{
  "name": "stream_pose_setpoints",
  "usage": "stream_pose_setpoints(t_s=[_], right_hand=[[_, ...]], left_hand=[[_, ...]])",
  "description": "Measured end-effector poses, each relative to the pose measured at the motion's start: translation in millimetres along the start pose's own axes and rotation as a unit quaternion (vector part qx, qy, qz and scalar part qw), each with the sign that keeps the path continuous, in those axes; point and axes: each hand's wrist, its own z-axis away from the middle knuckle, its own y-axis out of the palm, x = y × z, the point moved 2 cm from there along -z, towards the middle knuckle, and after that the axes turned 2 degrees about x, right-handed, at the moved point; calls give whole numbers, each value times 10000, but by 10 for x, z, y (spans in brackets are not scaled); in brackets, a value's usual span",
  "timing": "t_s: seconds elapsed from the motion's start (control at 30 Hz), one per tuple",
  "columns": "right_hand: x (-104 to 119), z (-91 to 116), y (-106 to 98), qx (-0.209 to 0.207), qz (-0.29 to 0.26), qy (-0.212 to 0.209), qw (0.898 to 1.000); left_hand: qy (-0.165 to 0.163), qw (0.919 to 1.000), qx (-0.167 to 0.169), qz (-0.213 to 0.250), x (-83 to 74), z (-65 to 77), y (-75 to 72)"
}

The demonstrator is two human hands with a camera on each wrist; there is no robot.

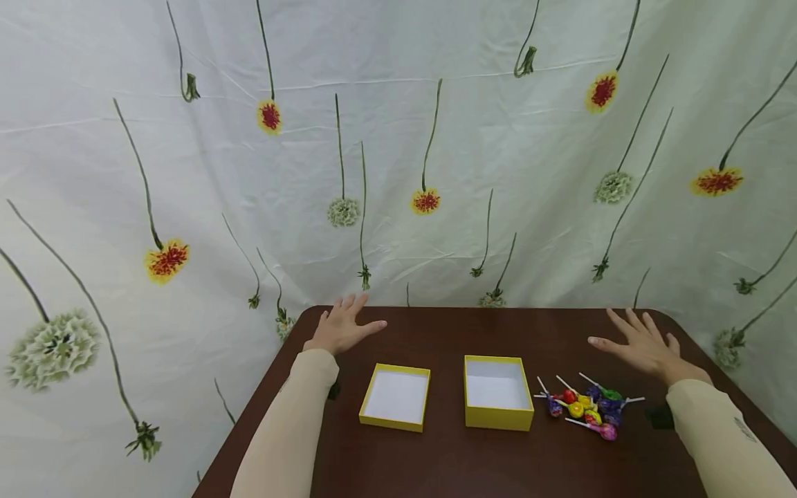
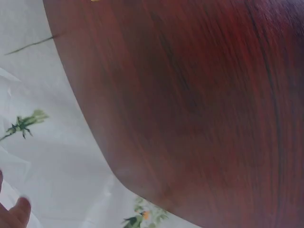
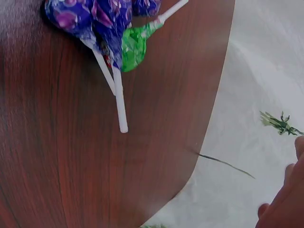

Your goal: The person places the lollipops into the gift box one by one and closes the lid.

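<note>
My left hand (image 1: 339, 328) is held over the far left of the table, fingers spread and thumb out, with nothing in it. Over the far right, my right hand (image 1: 644, 349) is likewise spread and holds nothing. Nearest the left hand lies a shallow yellow box lid (image 1: 395, 428) with its white inside up. A deeper yellow box (image 1: 498, 418), white within and without a cover, stands right of the lid. Between that box and the right hand is a pile of wrapped lollipops (image 1: 575, 409) in several colours. The right wrist view shows purple lollipops (image 3: 71, 16) and a green lollipop (image 3: 134, 47) close up.
The dark brown wooden table (image 1: 429, 470) has rounded far corners. Behind it and along its sides hangs a white cloth (image 1: 386, 277) printed with flowers and stems. A dark band (image 1: 660, 416) sits at the right wrist.
</note>
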Motion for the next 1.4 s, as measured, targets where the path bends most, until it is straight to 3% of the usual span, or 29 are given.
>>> stream_pose_setpoints(t_s=[0.33,0.57,0.77,1.0,1.17,1.4], right_hand=[[45,-74,125,431,-358,-159,9983],[-49,-30,216,789,-627,-51,9949],[-156,-22,332,877,-903,-46,9920],[-257,41,434,965,-1161,-178,9884],[-324,88,492,1055,-1451,37,9838],[-427,111,593,1099,-1556,310,9812]], left_hand=[[308,9935,92,1089,-285,30,40],[396,9897,138,1371,-441,96,156],[666,9821,201,1749,-541,160,307],[1074,9780,365,1751,-709,252,484],[1384,9704,489,1917,-848,302,557],[1545,9644,879,1960,-995,384,695]])
